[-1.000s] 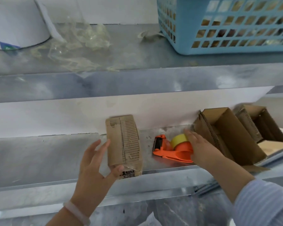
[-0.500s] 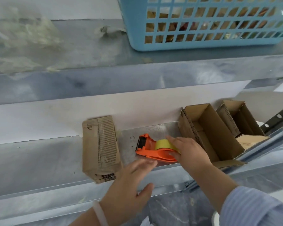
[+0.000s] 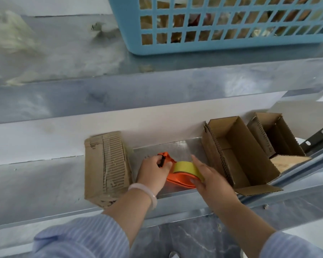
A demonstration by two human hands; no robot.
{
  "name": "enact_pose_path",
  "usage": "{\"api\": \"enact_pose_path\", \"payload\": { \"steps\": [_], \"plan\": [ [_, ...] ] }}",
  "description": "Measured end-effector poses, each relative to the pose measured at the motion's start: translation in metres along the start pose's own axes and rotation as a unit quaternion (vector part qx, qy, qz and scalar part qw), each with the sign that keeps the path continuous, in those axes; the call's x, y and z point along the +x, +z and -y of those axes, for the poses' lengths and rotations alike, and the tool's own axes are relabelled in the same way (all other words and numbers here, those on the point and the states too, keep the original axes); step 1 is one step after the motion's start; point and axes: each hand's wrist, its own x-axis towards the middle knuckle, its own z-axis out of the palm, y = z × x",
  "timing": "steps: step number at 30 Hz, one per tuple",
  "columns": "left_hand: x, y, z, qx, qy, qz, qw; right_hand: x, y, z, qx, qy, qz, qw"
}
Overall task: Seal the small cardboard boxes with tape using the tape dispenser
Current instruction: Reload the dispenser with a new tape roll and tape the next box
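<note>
Head view, looking down at a two-tier metal rack. We mark the tape dispenser [image 3: 177, 180], orange body w/ a yellow tape roll [image 3: 185, 167], lying on its side on the lower shelf [image 3: 35, 183], approx. mid-frame, between a closed box [image 3: 106, 168] on its left and an open box [image 3: 239, 155] on its right.

L hand [image 3: 153, 172]: fingers curled round the dispenser's front end, at the black cutter part. A pale bracelet [image 3: 144, 189] sits on that wrist.

R hand [image 3: 211, 179]: fingers laid over the top of the roll, thumb against the orange body below it, so the hand grips the dispenser's rear end. Both forearms come in from the bottom edge in blue striped sleeves [image 3: 78, 239].

The closed box stands w/ flaps down, near end at the shelf's front edge, apart from both hands. The open box lies w/ its mouth up and one flap hanging over the front lip. A second open box [image 3: 274, 135] sits just beside it, further right.

Upper shelf [image 3: 63, 53]: a blue lattice basket [image 3: 222, 25] at right, contents too blurred for us to tell; crumpled clear plastic [image 3: 9, 34] at left.
</note>
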Motion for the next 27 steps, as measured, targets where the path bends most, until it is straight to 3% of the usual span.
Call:
{"api": "enact_pose_path", "payload": {
  "steps": [5,18,22,25,27],
  "plan": [
    [0.013,0.006,0.007,0.009,-0.028,-0.011,1.000,-0.006,0.002,-0.005,0.079,0.034,0.000,0.996],
    [0.014,0.004,0.019,0.054,-0.002,0.028,0.998,-0.030,0.005,-0.012,0.281,0.069,0.043,0.956],
    [0.015,0.005,0.020,0.042,0.017,0.027,0.999,-0.034,0.003,-0.007,0.398,0.160,-0.016,0.903],
    [0.013,0.006,0.023,0.018,0.011,-0.003,1.000,-0.028,0.014,-0.007,0.407,0.265,-0.092,0.870],
    [0.009,0.007,0.026,-0.005,0.002,-0.015,1.000,-0.022,0.020,-0.004,0.455,0.345,-0.073,0.818]
  ]
}}
